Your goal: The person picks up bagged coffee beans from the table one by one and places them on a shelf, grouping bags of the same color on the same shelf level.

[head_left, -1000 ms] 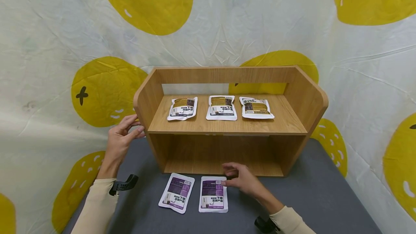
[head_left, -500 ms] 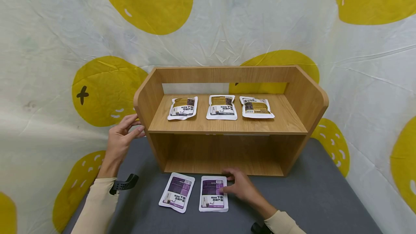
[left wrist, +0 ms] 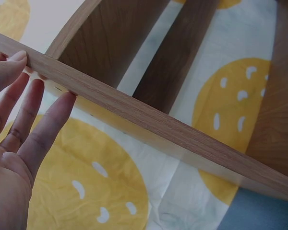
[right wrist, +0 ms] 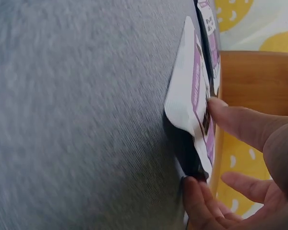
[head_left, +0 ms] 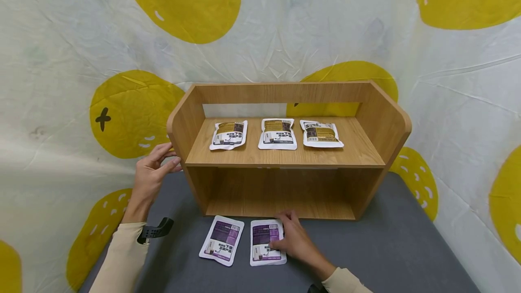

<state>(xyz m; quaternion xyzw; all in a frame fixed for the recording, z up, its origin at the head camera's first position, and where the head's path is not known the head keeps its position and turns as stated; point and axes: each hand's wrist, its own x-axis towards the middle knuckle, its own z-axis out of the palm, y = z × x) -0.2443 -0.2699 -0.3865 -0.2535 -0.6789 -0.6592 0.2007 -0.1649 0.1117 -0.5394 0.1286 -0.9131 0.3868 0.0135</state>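
Note:
My left hand (head_left: pixel 152 173) touches the left side panel of a two-tier wooden shelf (head_left: pixel 285 165); in the left wrist view its fingers are fairly straight against the panel, the thumb near the front edge. On the table before the shelf lie two purple-and-white pouches. My right hand (head_left: pixel 299 241) pinches the right edge of the right pouch (head_left: pixel 260 234). The right wrist view shows the thumb on this pouch's (right wrist: pixel 186 91) printed face and fingertips at its lower edge, close to the cloth. The left pouch (head_left: pixel 221 241) lies slightly turned, untouched.
On the upper tier sit three brown-and-white pouches: a left one (head_left: pixel 229 135), a middle one (head_left: pixel 278 134) and a right one (head_left: pixel 321 134). The lower tier (head_left: pixel 281 193) has a wooden floor. Dark grey cloth (head_left: pixel 390 248) covers the table; a patterned curtain (head_left: pixel 260 26) hangs behind.
My right hand has moved left and a little nearer, its thumb sliding farther down onto the right pouch, which has turned very slightly. My left hand stays put on the shelf side.

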